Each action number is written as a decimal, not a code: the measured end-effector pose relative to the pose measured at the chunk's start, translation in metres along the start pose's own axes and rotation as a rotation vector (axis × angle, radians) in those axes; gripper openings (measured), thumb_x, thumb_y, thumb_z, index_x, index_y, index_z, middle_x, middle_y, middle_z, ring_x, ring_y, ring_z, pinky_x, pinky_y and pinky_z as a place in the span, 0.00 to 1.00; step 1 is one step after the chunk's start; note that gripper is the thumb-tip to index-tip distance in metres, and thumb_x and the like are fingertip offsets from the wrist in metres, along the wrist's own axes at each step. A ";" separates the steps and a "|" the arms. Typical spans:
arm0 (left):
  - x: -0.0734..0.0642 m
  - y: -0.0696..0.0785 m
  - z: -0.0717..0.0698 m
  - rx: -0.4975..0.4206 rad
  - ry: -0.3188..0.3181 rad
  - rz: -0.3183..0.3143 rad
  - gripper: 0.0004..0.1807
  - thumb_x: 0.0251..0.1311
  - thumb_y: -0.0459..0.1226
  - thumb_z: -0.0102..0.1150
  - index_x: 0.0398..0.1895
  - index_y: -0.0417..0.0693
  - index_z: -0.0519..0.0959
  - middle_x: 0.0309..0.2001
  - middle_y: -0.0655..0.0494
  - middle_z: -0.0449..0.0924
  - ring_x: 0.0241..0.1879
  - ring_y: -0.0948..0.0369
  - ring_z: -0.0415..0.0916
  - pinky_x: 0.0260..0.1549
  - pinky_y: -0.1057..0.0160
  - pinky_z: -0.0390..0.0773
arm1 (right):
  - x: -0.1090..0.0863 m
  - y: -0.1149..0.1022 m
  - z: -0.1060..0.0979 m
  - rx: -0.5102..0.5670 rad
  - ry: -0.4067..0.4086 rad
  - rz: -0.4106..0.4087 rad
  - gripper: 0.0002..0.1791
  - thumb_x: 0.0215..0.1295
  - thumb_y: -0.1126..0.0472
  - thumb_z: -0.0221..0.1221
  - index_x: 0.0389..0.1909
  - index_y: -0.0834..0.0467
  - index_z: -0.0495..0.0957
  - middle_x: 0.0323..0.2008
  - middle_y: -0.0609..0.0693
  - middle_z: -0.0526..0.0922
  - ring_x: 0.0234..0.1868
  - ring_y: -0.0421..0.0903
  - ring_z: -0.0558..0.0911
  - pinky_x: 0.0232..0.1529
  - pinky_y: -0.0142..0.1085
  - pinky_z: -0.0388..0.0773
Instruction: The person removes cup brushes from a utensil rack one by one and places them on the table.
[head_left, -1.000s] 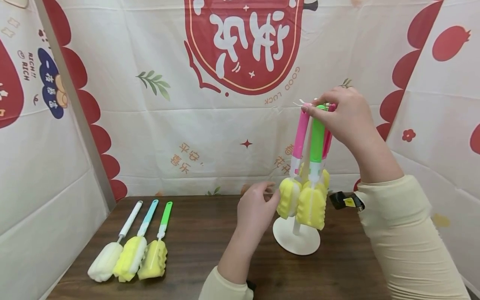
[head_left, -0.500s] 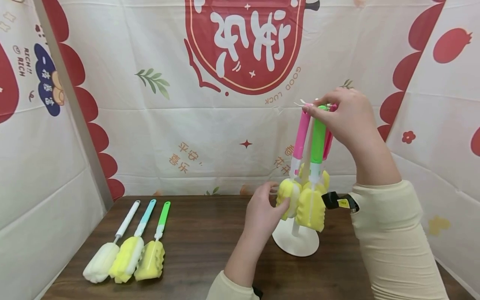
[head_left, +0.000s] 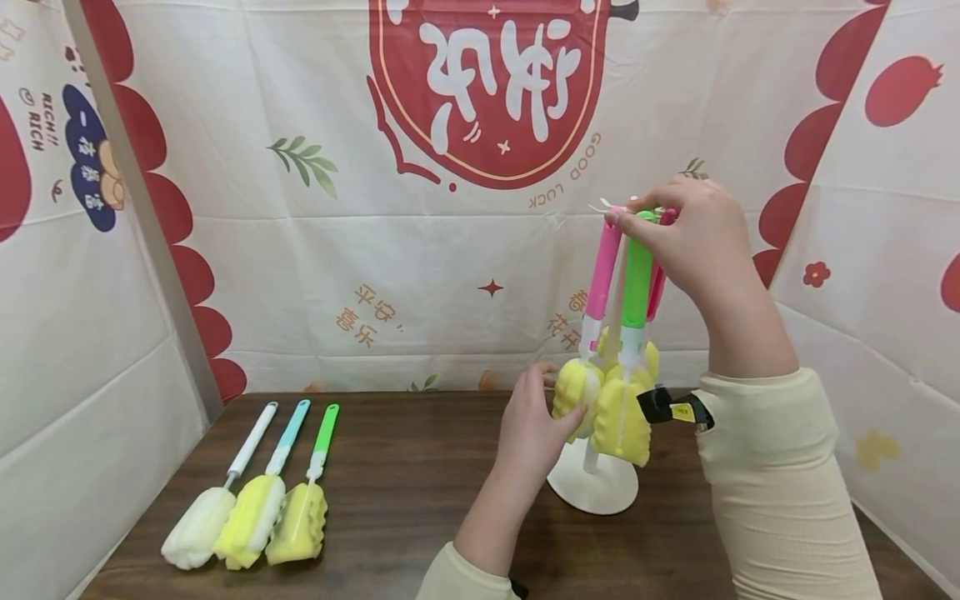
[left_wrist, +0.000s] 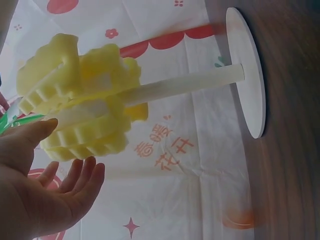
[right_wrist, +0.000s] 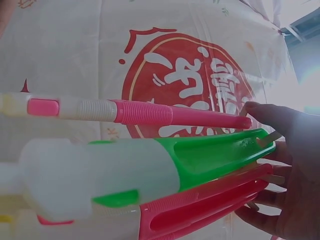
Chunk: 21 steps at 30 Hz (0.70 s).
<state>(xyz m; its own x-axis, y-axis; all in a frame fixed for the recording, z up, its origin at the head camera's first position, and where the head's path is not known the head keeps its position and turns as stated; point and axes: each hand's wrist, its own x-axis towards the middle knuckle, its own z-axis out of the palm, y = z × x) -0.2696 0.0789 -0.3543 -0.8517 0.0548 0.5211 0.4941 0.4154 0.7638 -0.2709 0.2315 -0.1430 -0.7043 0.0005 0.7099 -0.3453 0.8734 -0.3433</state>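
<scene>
Sponge-headed bottle brushes hang from a white stand [head_left: 594, 490] with a round base. One has a pink handle [head_left: 602, 271], one a green handle [head_left: 637, 275], and another pink handle [right_wrist: 210, 200] shows behind. My right hand [head_left: 693, 229] pinches the top end of the front pink handle, near the stand's hooks. Down at the yellow sponge heads, my left hand [head_left: 532, 429] lies loosely cupped beside the pink brush's sponge [head_left: 576, 392]. In the left wrist view its thumb [left_wrist: 47, 129] overlaps the sponge, while the other fingers lie spread below it.
Three more brushes lie side by side at the left of the dark wooden table [head_left: 397, 500]: a white one [head_left: 202, 525], a light-blue-handled one [head_left: 251, 517] and a green-handled one [head_left: 300, 521]. A printed cloth [head_left: 420, 275] hangs behind and at both sides.
My left hand has moved right, up to the pink brush's sponge, and its thumb now overlaps the sponge. My right hand stays at the top of the stand.
</scene>
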 end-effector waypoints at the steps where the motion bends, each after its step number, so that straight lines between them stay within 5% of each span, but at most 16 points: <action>1: 0.000 0.000 0.000 -0.002 0.003 0.006 0.29 0.53 0.37 0.72 0.56 0.46 0.70 0.48 0.51 0.74 0.46 0.57 0.76 0.43 0.61 0.77 | 0.000 0.000 0.000 0.002 0.002 0.000 0.29 0.64 0.41 0.59 0.50 0.62 0.82 0.48 0.59 0.78 0.51 0.56 0.70 0.37 0.50 0.78; 21: -0.001 0.001 -0.007 -0.007 0.001 0.054 0.21 0.52 0.31 0.71 0.48 0.46 0.73 0.38 0.58 0.74 0.38 0.59 0.74 0.34 0.67 0.75 | -0.005 0.000 0.001 0.025 0.038 -0.005 0.27 0.63 0.42 0.60 0.51 0.60 0.83 0.43 0.56 0.78 0.48 0.54 0.70 0.33 0.41 0.76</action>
<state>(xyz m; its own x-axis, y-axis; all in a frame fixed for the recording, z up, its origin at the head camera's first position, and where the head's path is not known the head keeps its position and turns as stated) -0.2669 0.0725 -0.3515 -0.8233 0.0758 0.5625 0.5408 0.4059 0.7368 -0.2681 0.2313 -0.1467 -0.6784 0.0151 0.7345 -0.3646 0.8610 -0.3545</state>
